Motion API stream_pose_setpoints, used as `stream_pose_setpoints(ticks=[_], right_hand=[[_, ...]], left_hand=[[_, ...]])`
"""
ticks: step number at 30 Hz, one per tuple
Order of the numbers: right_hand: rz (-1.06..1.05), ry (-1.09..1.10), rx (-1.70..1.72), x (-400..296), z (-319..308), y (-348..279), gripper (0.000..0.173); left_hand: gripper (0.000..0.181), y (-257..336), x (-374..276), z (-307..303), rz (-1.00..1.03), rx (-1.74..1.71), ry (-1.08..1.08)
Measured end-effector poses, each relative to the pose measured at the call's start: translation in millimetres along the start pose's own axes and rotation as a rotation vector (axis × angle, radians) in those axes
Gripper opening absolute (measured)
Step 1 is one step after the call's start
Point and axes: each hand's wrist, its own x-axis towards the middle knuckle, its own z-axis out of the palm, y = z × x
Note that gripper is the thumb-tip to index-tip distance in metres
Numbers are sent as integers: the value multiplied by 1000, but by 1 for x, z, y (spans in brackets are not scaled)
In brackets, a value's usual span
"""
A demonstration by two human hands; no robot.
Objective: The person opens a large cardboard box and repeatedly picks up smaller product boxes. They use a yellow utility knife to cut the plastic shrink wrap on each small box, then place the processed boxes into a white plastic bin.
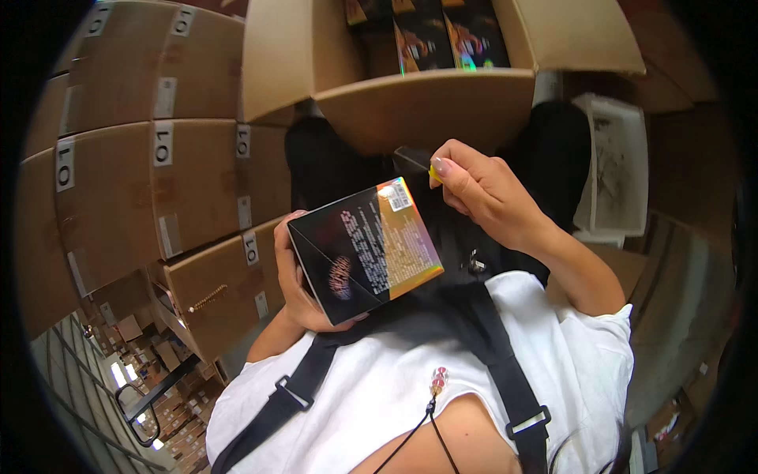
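Note:
My left hand (296, 284) grips a black and gold printed carton box (361, 255) from its left side and below, tilted in front of my torso. The face turned up carries lines of print, a holographic sheen and a white barcode label (395, 197) in a corner. Above and right of the box, my right hand (482, 186) pinches a thin flat strip (413, 159) by its yellow end. Whether the strip is clear film or a blade I cannot tell. Its free end points up and left, apart from the box.
Beyond my knees an open cardboard carton (426, 106) holds several similar black boxes (423, 47). Stacked cartons (106, 201) rise at the left; a phone (169, 302) with a beaded strap (207, 298) lies there. At the right stands a white plastic bin (639, 172).

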Motion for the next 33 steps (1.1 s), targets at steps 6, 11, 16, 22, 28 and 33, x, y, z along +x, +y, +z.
stream_pose_setpoints(ticks=[6, 11, 16, 22, 28, 33], right_hand=[[90, -60, -218, -10, 25, 15, 29], [37, -46, -131, -10, 39, 18, 25], [81, -82, -200, -11, 39, 20, 23], [-24, 15, -223, -12, 45, 32, 24], [-33, -5, -214, -12, 44, 36, 22], [-27, -27, -208, -12, 43, 35, 21]], left_hand=[[129, -20, -43, -12, -74, 154, 13], [133, -28, -46, -16, 37, 172, -7], [132, -32, -53, -24, -36, 219, 1], [133, -39, -58, -27, -115, 124, 58], [133, -34, -55, -24, -107, 119, 42], [131, -34, -53, -24, -97, 135, 43]])
